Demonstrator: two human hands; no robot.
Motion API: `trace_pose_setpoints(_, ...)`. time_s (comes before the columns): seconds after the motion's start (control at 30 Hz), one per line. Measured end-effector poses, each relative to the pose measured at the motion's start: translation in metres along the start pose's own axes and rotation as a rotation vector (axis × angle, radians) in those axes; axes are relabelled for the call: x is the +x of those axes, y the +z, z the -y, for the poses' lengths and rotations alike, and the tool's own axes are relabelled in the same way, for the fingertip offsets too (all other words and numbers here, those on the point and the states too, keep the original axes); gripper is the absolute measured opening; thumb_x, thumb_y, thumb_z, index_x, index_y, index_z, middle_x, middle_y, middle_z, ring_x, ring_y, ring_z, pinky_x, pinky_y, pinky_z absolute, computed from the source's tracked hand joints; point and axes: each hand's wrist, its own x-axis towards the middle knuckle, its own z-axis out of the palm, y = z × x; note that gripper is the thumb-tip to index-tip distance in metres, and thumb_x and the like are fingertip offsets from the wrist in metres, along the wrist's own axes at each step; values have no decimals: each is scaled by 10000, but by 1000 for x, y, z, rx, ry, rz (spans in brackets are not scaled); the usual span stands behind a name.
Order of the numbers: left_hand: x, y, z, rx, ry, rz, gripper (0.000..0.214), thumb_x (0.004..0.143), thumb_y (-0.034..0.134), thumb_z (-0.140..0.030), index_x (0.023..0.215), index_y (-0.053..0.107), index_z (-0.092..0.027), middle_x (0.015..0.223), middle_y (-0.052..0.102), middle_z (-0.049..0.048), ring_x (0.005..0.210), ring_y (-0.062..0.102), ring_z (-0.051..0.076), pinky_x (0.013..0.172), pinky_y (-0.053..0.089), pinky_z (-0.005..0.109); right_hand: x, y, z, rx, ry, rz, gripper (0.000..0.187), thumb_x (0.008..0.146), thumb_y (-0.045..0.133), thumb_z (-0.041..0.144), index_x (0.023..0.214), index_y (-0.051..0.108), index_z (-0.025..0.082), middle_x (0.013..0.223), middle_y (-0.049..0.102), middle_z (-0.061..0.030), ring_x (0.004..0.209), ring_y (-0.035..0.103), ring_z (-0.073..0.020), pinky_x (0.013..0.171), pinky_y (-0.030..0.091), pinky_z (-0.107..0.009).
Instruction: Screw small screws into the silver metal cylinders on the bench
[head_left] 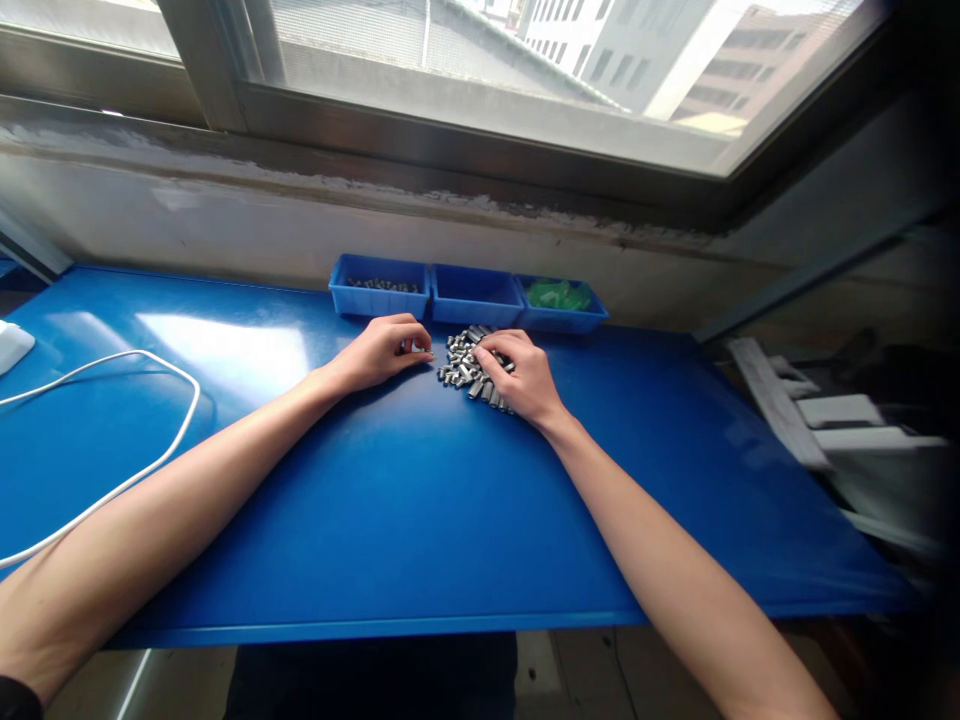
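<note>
A pile of small silvery metal pieces (459, 372), some short and some longer like cylinders, lies on the blue table top. My left hand (382, 352) is just left of the pile, apart from it. Its thumb and fingers are pinched, with a small shiny metal piece (430, 351) at their tips. My right hand (523, 372) reaches over the right side of the pile, covering part of it. Thumb and forefinger come together among the pieces; what is between them is too small to make out.
Behind the pile stand three blue bins: a left bin (379, 300) with small metal parts, a middle bin (476, 310), and a right bin (562, 320) holding green material. A white cable (187, 420) loops across the table's left. Wall and window (480, 130) rise behind.
</note>
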Motion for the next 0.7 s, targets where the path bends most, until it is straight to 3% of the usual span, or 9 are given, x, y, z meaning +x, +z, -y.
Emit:
trace_pose_setpoints(0.2,-1,1,-2,9,-6,42,159,934,667,-322,920,723,-175,856,689,30,720,608,132,691,477,244,0,0,0,-6,-11,9,158,943,643,325,846,726,232,929,771,-58,1018,641,-270,945,515,-447)
trace_pose_setpoints(0.4,0,4,-1,95,125,79,211,991,584,-273,1119,730,-192,1048,728,81,983,630,209,886,509,329,0,-1,0,-13,-22,10,146,943,644,305,849,725,227,926,770,-55,1012,643,-264,943,515,-436)
trace_pose_setpoints(0.57,1,5,0,44,164,-61,205,997,578,-267,1073,749,-184,1053,710,101,974,650,194,877,523,315,0,-1,0,-16,-27,9,143,939,648,304,846,727,228,927,772,-58,1012,646,-267,941,517,-442)
trace_pose_setpoints(0.7,3,1,-4,-18,89,-129,162,976,613,-279,994,727,-165,979,695,79,835,652,150,780,523,273,0,-1,0,-12,-20,11,141,938,647,302,849,730,231,929,772,-58,1013,647,-267,942,519,-444)
